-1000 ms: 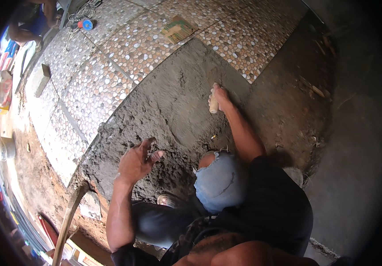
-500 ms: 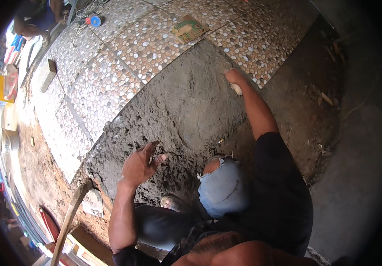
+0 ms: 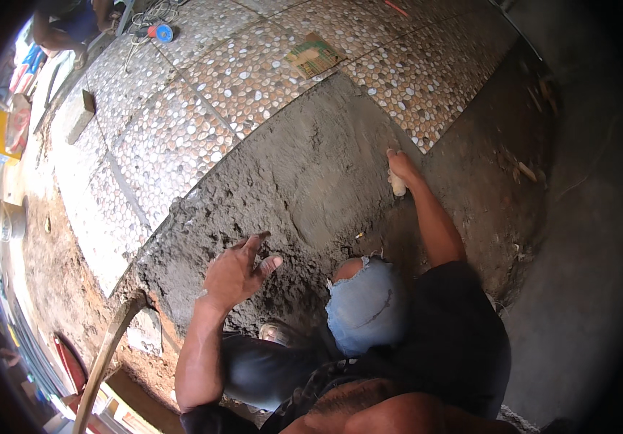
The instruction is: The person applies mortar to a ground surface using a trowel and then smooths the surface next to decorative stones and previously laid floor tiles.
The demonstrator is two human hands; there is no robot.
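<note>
Wet grey mortar (image 3: 304, 159) lies in a patch in front of me, smooth toward the far right and lumpy at the near left. My right hand (image 3: 400, 166) is closed round the pale handle of a trowel (image 3: 397, 185), at the right edge of the smooth mortar. Its blade is hard to make out against the grey. Over the lumpy part, my left hand (image 3: 235, 273) hangs with fingers apart and nothing in it. My bent knee in torn jeans (image 3: 366, 307) is between my arms.
Pebble-patterned tiles (image 3: 243, 72) border the mortar on the far and left sides. On them are a piece of cardboard (image 3: 314, 56), a power tool with a blue disc (image 3: 163, 33) and a block (image 3: 80, 118). A wooden tool handle (image 3: 109, 351) leans at near left. Another person (image 3: 65, 29) sits at far left.
My right hand has drawn the trowel toward me and slightly right, away from the mortar's far corner. My left hand has barely shifted.
</note>
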